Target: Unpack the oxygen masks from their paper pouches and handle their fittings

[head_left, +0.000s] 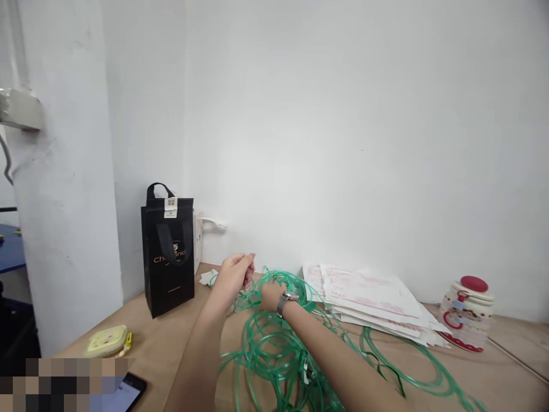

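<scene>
Loose coils of thin clear-green tubing [274,349] are heaped on the table in front of me. My left hand [237,270] is raised at the left edge of the far coils, its fingers curled together in a pinch. Whatever it holds is too small or hidden to make out. My right hand [271,296], with a wristwatch [286,302] above it, is closed in among the far loops of tubing. Its fingers are partly hidden, with green strands coming out beside them. Part of the near heap lies behind my right forearm.
A black paper bag [169,274] stands at the left by the wall. Stacked printed white sheets [373,294] lie right of the coils, and a white jar with a red lid [469,312] is further right. A yellow case [106,340] and a phone [132,389] are near left.
</scene>
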Action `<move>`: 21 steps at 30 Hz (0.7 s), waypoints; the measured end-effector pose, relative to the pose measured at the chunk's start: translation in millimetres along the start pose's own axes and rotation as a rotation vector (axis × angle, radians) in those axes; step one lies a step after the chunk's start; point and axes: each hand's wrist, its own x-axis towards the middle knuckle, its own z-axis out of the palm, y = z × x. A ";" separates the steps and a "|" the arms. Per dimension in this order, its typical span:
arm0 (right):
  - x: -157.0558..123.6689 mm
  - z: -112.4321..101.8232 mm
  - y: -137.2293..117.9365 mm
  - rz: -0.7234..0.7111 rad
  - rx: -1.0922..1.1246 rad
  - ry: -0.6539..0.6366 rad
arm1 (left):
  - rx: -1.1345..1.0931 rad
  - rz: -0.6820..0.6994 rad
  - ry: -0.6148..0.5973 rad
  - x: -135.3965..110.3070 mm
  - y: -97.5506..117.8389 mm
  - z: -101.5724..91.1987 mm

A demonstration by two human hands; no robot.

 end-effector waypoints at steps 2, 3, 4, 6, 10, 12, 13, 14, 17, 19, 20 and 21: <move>4.6 2.9 -7.9 -0.036 -0.051 0.034 | -0.017 0.001 0.007 0.6 1.0 -2.4; 5.8 6.0 -12.1 -0.062 -0.071 0.040 | -0.022 0.001 0.013 1.1 1.2 -3.2; 6.3 10.0 -16.0 -0.090 -0.081 0.040 | -0.025 -0.002 0.019 1.7 1.3 -3.7; 6.4 18.4 -22.1 -0.133 -0.088 0.033 | -0.028 -0.008 0.029 3.1 1.0 -4.0; 7.2 20.9 -23.6 -0.131 -0.058 0.080 | -0.019 -0.010 0.049 4.0 0.0 -3.8; 8.9 9.3 -18.5 -0.111 -0.003 0.149 | -0.014 0.001 0.064 3.0 0.1 -3.8; 9.9 0.1 -14.7 -0.095 0.036 0.197 | -0.011 0.007 0.069 2.3 0.4 -3.8; 10.7 -11.1 -10.3 -0.074 0.084 0.254 | -0.008 0.013 0.073 1.4 0.9 -3.8; 10.1 -55.0 5.4 0.006 0.277 0.470 | 0.011 0.030 0.080 -1.4 1.8 -2.1; 5.3 -90.0 15.8 0.054 0.446 0.639 | 0.030 0.037 0.082 -3.0 0.9 1.2; 1.0 -108.5 20.5 0.069 0.540 0.724 | 0.042 0.038 0.079 -3.6 0.0 3.5; -4.8 -127.3 24.8 0.078 0.638 0.807 | 0.055 0.037 0.073 -4.1 -1.2 6.2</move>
